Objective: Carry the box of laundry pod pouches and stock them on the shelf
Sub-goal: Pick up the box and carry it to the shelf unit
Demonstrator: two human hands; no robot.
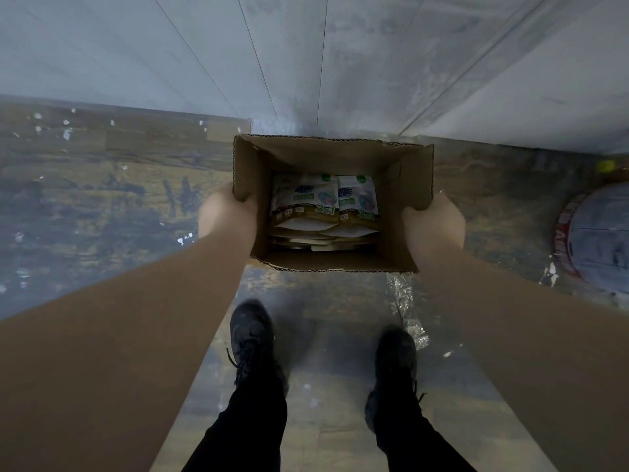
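One cardboard box hangs open-topped in front of you in the head view, held out over the floor between your two hands. Two pouches lie face-up on top inside it, side by side, each printed with "3in1" in green; beneath them you can see the pale edges of more pouches stacked flat, too overlapped to count. They sit toward the far half of the box's bottom, with a strip of bare cardboard showing on the near side.

Your left hand grips the left wall of the box, the thumb hooked over the top edge and pressed on the inner face, the fingers out of sight on the outside. Your right hand mirrors it on the right wall, thumb curled over the rim, fingers hidden behind the cardboard. Both forearms are bare and reach forward nearly straight, angling inward toward the box.

Two black shoes stand on the worn, paint-flecked floor below the box, the left one slightly ahead of the right, under black trousers. One strip of crumpled clear plastic lies on the floor just beside your right shoe. One round blue-and-red marking shows on the floor at the far right, cut off by the frame edge. A pale panelled wall rises just beyond the box.
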